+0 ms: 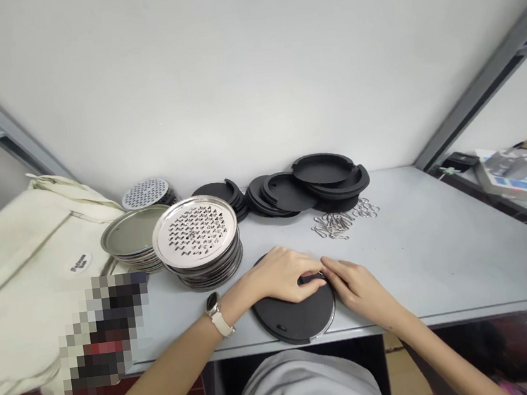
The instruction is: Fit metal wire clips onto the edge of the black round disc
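A round black disc (296, 320) lies at the table's front edge, with a small slot near its lower left. A shiny metal rim shows along its right side. My left hand (284, 274) lies across the disc's upper part, its thumb and fingers closing at the disc's upper right edge. There the fingertips of my right hand (357, 288) press together against the rim, close to the left ones. Any small piece between the fingertips is too hidden to make out. Behind my hands is a pile of metal hooks (332, 224), beside small metal rings (366, 208).
Perforated metal grater discs (196, 234) are stacked at left, next to plain metal discs (134, 231) and another perforated stack (146, 194). Black round trays (322, 168) and more black discs (215, 193) stand along the wall. Cream fabric (22, 250) covers the left end.
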`<move>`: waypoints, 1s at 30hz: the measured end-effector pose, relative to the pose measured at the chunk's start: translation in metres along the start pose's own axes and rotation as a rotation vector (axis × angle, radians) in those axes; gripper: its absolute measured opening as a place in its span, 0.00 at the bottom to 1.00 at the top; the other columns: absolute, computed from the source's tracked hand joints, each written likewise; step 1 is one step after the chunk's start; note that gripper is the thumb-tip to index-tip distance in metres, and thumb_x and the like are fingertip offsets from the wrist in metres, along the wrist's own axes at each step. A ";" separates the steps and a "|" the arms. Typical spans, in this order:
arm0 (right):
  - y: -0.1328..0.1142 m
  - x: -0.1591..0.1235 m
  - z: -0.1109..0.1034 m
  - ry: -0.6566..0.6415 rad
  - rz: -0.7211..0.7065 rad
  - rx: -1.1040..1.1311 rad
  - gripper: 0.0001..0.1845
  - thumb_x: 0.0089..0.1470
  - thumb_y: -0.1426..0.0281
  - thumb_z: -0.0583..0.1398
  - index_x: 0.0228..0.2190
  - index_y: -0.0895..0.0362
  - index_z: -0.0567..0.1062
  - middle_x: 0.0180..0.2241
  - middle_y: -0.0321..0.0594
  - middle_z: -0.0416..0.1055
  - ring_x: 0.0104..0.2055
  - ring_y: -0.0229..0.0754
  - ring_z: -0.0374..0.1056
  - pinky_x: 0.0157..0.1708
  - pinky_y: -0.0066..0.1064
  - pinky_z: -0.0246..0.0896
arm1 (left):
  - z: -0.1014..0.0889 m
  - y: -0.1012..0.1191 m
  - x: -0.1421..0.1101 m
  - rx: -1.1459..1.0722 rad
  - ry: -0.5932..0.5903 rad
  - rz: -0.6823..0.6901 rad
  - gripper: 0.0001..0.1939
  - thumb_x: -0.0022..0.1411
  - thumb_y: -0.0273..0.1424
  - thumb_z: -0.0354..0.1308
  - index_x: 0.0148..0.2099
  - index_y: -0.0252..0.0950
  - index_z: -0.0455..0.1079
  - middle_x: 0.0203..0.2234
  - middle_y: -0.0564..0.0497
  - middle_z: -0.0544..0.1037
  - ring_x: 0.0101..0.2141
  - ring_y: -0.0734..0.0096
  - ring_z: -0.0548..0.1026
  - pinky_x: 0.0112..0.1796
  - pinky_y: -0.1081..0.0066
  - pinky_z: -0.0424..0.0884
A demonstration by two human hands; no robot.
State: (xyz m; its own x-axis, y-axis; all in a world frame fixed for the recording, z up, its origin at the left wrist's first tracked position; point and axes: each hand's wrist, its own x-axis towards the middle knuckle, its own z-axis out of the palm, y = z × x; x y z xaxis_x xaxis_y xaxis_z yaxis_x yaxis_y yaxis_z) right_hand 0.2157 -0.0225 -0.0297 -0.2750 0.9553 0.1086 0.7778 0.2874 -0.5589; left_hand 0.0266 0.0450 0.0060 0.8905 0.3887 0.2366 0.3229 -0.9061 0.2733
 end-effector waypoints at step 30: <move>-0.003 0.000 -0.002 0.010 -0.011 0.003 0.15 0.66 0.66 0.43 0.28 0.53 0.61 0.23 0.35 0.65 0.25 0.41 0.64 0.28 0.30 0.55 | -0.005 -0.003 0.000 -0.031 -0.059 0.052 0.07 0.52 0.32 0.56 0.28 0.38 0.60 0.25 0.54 0.72 0.24 0.72 0.67 0.25 0.70 0.55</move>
State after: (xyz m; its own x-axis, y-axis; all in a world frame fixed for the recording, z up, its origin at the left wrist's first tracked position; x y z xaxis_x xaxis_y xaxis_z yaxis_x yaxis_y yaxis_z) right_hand 0.2146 -0.0235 -0.0261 -0.2781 0.9527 0.1229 0.7728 0.2979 -0.5604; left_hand 0.0237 0.0484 0.0094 0.9235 0.3295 0.1966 0.2660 -0.9190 0.2910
